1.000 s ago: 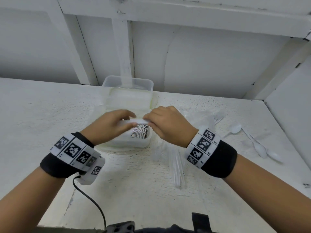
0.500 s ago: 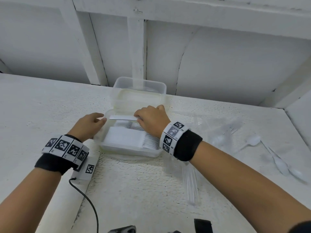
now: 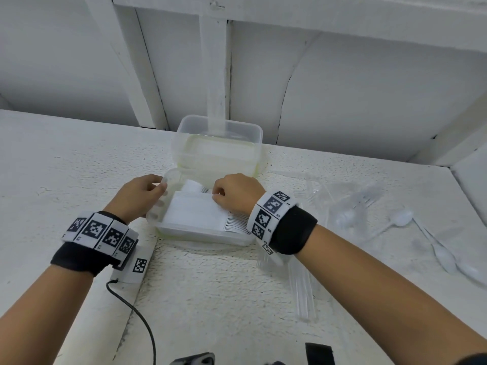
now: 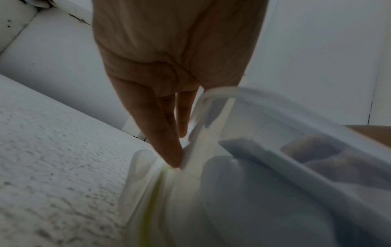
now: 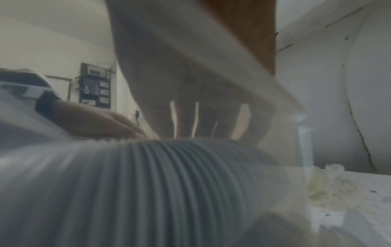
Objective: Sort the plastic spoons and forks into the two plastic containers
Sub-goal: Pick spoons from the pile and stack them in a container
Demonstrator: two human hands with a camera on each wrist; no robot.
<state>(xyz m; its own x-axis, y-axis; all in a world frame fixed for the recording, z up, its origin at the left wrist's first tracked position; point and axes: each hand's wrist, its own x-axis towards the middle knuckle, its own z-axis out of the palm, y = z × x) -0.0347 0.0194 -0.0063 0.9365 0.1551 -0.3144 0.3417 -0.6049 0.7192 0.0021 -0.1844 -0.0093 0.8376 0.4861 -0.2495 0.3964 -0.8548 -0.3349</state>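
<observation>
The near clear container (image 3: 196, 237) holds a packed stack of white forks (image 3: 195, 210), seen as grey ridges (image 5: 169, 175) in the right wrist view. My left hand (image 3: 160, 194) pinches the container's left rim, thumb on top and fingers (image 4: 169, 133) against the outer wall. Inside the container, my right hand (image 3: 215, 196) has its fingers curled down on the top fork at the back of the stack. A second clear container (image 3: 218, 127) stands just behind. Loose white spoons (image 3: 403, 219) lie on the table to the right.
A crumpled clear wrapper with forks in it (image 3: 355, 206) lies right of the containers. Clear utensil handles (image 3: 303, 293) lie beneath my right forearm. More spoons (image 3: 445, 256) are near the right wall. A black cable (image 3: 137, 314) runs off the front edge. White walls close the back and right.
The fork held between both hands has gone down onto the stack under my right hand. My left hand let go of it and took hold of the container's left rim.
</observation>
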